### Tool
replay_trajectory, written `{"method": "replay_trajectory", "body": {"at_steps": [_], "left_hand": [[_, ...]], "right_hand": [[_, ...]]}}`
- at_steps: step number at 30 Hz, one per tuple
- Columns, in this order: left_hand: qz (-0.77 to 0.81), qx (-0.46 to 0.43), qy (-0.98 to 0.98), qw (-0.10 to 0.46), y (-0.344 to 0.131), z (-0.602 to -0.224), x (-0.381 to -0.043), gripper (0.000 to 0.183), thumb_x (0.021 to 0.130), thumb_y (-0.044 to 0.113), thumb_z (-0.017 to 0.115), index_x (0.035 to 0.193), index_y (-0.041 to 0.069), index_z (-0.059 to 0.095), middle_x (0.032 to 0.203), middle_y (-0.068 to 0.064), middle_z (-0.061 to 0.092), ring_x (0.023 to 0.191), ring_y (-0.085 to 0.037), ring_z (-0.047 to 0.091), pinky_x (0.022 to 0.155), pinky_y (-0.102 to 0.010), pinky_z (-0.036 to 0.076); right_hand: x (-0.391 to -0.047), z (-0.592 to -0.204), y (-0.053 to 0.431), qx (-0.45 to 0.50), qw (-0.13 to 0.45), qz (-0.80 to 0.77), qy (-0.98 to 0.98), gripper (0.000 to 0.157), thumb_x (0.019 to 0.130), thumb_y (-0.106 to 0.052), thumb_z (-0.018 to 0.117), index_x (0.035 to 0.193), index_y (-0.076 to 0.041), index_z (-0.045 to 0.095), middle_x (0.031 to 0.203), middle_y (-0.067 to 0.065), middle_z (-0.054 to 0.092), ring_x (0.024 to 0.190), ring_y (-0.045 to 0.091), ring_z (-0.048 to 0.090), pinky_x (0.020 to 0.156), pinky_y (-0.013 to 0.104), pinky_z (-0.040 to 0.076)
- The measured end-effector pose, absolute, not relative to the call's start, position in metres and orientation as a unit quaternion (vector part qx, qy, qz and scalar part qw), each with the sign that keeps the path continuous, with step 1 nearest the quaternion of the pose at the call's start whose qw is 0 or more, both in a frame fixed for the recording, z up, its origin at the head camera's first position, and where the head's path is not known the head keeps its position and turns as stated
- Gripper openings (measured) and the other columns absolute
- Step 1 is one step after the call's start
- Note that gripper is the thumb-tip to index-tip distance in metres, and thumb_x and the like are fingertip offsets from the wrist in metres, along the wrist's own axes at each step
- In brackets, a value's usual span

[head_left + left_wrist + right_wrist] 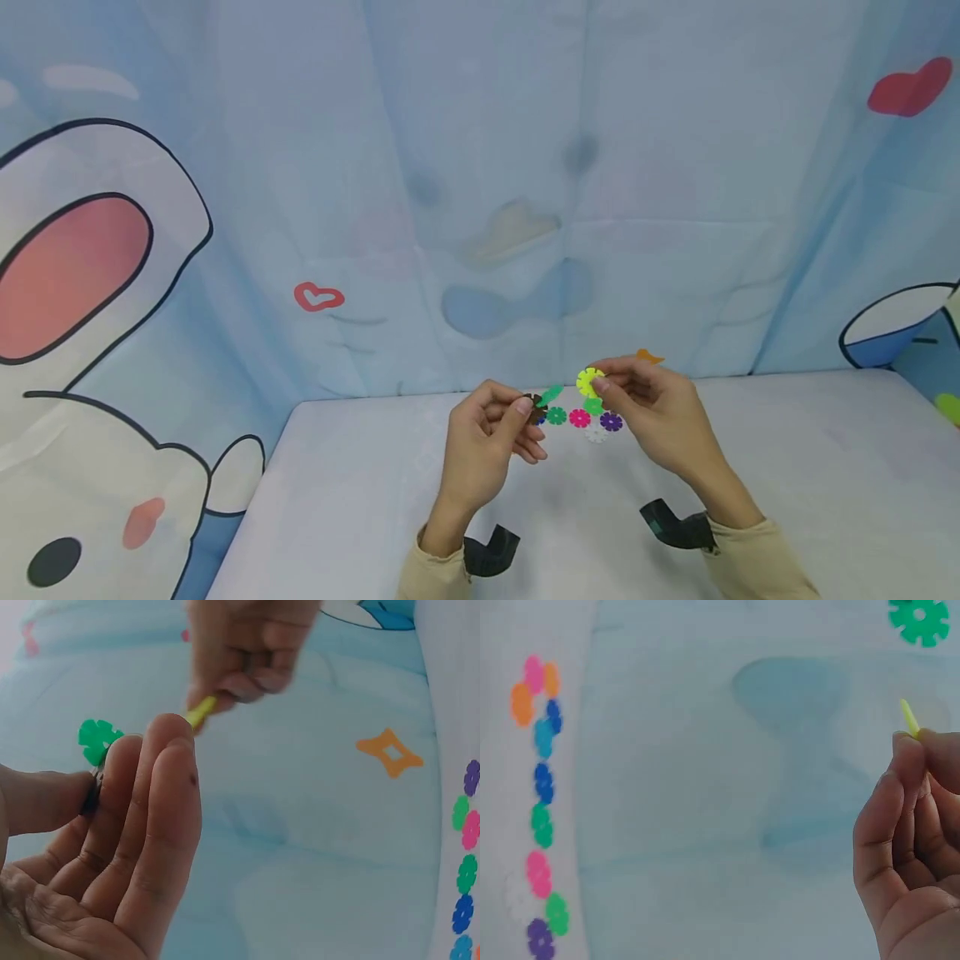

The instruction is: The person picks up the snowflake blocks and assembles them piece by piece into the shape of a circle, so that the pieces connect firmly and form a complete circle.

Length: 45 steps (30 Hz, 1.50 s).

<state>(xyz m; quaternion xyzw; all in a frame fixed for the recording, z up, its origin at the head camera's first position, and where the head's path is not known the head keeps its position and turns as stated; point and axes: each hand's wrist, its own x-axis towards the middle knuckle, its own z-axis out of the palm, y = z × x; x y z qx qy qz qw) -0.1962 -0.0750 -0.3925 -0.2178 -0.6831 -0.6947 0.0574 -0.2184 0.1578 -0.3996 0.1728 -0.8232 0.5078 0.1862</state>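
Observation:
My left hand (480,450) pinches a dark brown snowflake disc (534,410) between thumb and fingers. A green snowflake disc (552,395) is joined to it at an angle, and its notched edge stands above the fingertips in the left wrist view. To the right, my right hand (667,417) holds a yellow snowflake disc (588,382) by its edge, between thumb and index finger. The right wrist view shows this yellow disc edge-on. A gap separates the yellow disc from the joined pair, and both hands are raised over the far part of the table.
Loose discs lie on the white table (360,500) beyond the hands: green (557,416), pink (579,418), light green (593,407), purple (611,422) and white (596,434). Blue (544,783) and orange (522,703) ones show too. A blue printed curtain (480,125) hangs behind.

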Motion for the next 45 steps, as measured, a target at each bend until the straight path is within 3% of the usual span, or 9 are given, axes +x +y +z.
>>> {"method": "replay_trajectory", "body": {"at_steps": [7, 16, 24, 31, 36, 39, 42, 45], "left_hand": [[-0.634, -0.248, -0.721, 0.129, -0.068, -0.387, -0.185, 0.014, 0.107, 0.014, 0.064, 0.106, 0.001, 0.066, 0.083, -0.018, 0.074, 0.061, -0.021, 0.072, 0.059, -0.034, 0.066], [-0.582, -0.306, -0.731, 0.184, -0.065, -0.384, -0.18, 0.008, 0.107, 0.008, 0.063, 0.102, 0.001, 0.064, 0.087, -0.014, 0.074, 0.061, -0.014, 0.07, 0.058, -0.025, 0.064], [-0.567, -0.338, -0.714, 0.235, -0.058, -0.384, -0.179, 0.005, 0.104, -0.001, 0.064, 0.099, -0.001, 0.063, 0.081, -0.017, 0.075, 0.056, -0.018, 0.073, 0.056, -0.018, 0.061], [-0.569, -0.355, -0.697, 0.253, -0.057, -0.385, -0.179, 0.005, 0.104, -0.005, 0.061, 0.1, -0.003, 0.062, 0.079, -0.017, 0.075, 0.057, -0.015, 0.074, 0.055, -0.018, 0.061], [-0.599, -0.317, -0.713, 0.181, -0.057, -0.385, -0.177, 0.005, 0.105, -0.004, 0.058, 0.101, -0.001, 0.06, 0.08, -0.018, 0.075, 0.057, -0.014, 0.073, 0.056, -0.024, 0.064], [-0.618, -0.261, -0.735, 0.095, -0.057, -0.385, -0.176, 0.01, 0.107, 0.001, 0.054, 0.116, 0.002, 0.058, 0.082, -0.02, 0.076, 0.06, -0.011, 0.073, 0.061, -0.028, 0.066], [-0.625, -0.227, -0.746, 0.024, -0.059, -0.385, -0.177, 0.022, 0.109, 0.01, 0.053, 0.131, 0.008, 0.055, 0.085, -0.022, 0.077, 0.063, -0.01, 0.074, 0.064, -0.03, 0.067], [-0.637, -0.221, -0.739, -0.017, -0.061, -0.386, -0.181, 0.022, 0.112, 0.019, 0.052, 0.131, 0.012, 0.057, 0.083, -0.024, 0.077, 0.061, -0.012, 0.074, 0.06, -0.031, 0.066]], "right_hand": [[-0.197, -0.375, 0.155, 0.205, 0.208, 0.522, -0.801, 0.021, 0.101, -0.005, 0.07, 0.121, -0.011, 0.076, 0.096, 0.0, 0.071, 0.077, 0.011, 0.066, 0.075, 0.015, 0.059], [-0.191, -0.368, 0.154, 0.25, 0.212, 0.54, -0.775, 0.025, 0.098, 0.005, 0.071, 0.116, -0.011, 0.077, 0.099, -0.004, 0.076, 0.081, 0.012, 0.069, 0.081, 0.015, 0.06], [-0.191, -0.371, 0.15, 0.278, 0.248, 0.578, -0.726, 0.026, 0.089, 0.019, 0.071, 0.106, 0.0, 0.078, 0.101, -0.001, 0.079, 0.075, 0.012, 0.066, 0.081, 0.016, 0.06], [-0.192, -0.376, 0.146, 0.292, 0.236, 0.632, -0.678, 0.023, 0.09, 0.022, 0.069, 0.105, 0.006, 0.076, 0.103, 0.0, 0.08, 0.074, 0.009, 0.068, 0.069, 0.017, 0.061], [-0.192, -0.378, 0.142, 0.275, 0.241, 0.615, -0.699, 0.027, 0.09, 0.02, 0.07, 0.109, 0.003, 0.077, 0.097, -0.001, 0.079, 0.074, 0.01, 0.068, 0.068, 0.018, 0.061], [-0.193, -0.381, 0.137, 0.246, 0.235, 0.603, -0.722, 0.028, 0.092, 0.014, 0.073, 0.115, -0.002, 0.076, 0.086, -0.002, 0.076, 0.071, 0.011, 0.068, 0.066, 0.019, 0.059], [-0.196, -0.385, 0.131, 0.223, 0.233, 0.594, -0.737, 0.023, 0.092, 0.008, 0.076, 0.111, -0.007, 0.077, 0.079, 0.0, 0.073, 0.067, 0.011, 0.066, 0.06, 0.02, 0.056], [-0.2, -0.39, 0.126, 0.217, 0.234, 0.585, -0.745, 0.018, 0.092, 0.005, 0.079, 0.102, -0.011, 0.078, 0.083, 0.001, 0.075, 0.068, 0.01, 0.068, 0.058, 0.02, 0.056]]}}
